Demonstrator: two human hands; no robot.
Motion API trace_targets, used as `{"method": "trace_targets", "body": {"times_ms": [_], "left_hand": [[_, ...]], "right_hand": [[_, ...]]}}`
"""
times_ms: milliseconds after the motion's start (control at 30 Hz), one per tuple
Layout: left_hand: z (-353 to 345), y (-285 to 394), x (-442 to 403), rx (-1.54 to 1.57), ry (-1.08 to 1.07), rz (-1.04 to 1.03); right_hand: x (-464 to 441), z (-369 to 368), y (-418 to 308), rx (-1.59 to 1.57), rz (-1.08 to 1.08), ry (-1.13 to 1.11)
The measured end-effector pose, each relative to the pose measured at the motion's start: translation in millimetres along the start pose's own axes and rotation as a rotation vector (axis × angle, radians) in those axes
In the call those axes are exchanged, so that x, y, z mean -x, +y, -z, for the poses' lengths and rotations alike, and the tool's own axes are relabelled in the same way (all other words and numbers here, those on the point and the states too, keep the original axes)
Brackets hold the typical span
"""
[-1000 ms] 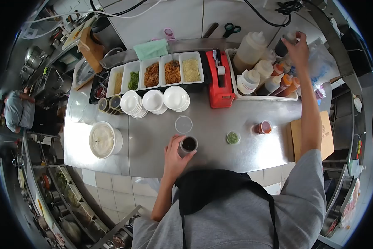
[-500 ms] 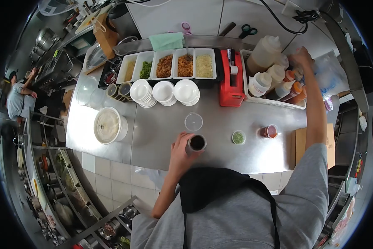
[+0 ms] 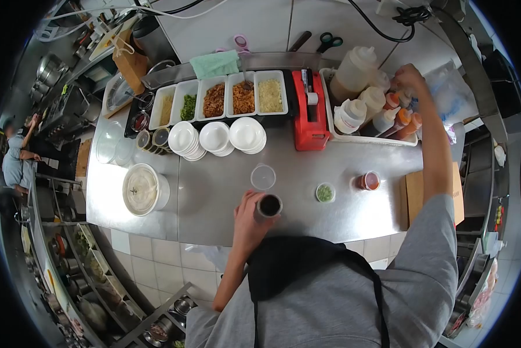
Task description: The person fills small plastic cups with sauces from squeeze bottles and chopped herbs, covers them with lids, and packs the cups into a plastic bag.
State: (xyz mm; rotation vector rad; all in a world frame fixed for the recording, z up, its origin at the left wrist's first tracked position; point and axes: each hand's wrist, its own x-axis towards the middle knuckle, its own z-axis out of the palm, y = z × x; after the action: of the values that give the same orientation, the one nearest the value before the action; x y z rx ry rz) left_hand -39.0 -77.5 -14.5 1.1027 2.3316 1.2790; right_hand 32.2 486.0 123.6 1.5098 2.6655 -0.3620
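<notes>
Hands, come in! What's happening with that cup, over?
Left hand: holding cup of dark liquid. Right hand: at far right corner of bottle crate, hold unclear. Nothing over the cup; clear lid lies just beyond.

Left passage: the counter (image 3: 205, 194) gives you wide room between the white tub (image 3: 146, 190) and the dark-filled cup (image 3: 269, 206) in your left hand (image 3: 249, 217).
Straight ahead: the transparent lid (image 3: 263, 177) lies just beyond your cup; farther on, bowl stacks (image 3: 215, 139) block you.
Right passage: you can pass between lid and green-filled cup (image 3: 325, 192); the gap to the red-filled cup (image 3: 369, 181) is narrower.
Bottle bin (image 3: 376, 140): crowded bottles (image 3: 373, 100) stand between your right hand (image 3: 410, 78) and the red dispenser (image 3: 311, 136).
</notes>
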Motion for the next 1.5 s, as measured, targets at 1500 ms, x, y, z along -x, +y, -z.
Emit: {"method": "trace_targets", "body": {"times_ms": [1500], "left_hand": [[19, 21, -14, 0.089, -0.155, 0.006]], "right_hand": [[248, -95, -131, -0.51, 0.739, -0.079]]}}
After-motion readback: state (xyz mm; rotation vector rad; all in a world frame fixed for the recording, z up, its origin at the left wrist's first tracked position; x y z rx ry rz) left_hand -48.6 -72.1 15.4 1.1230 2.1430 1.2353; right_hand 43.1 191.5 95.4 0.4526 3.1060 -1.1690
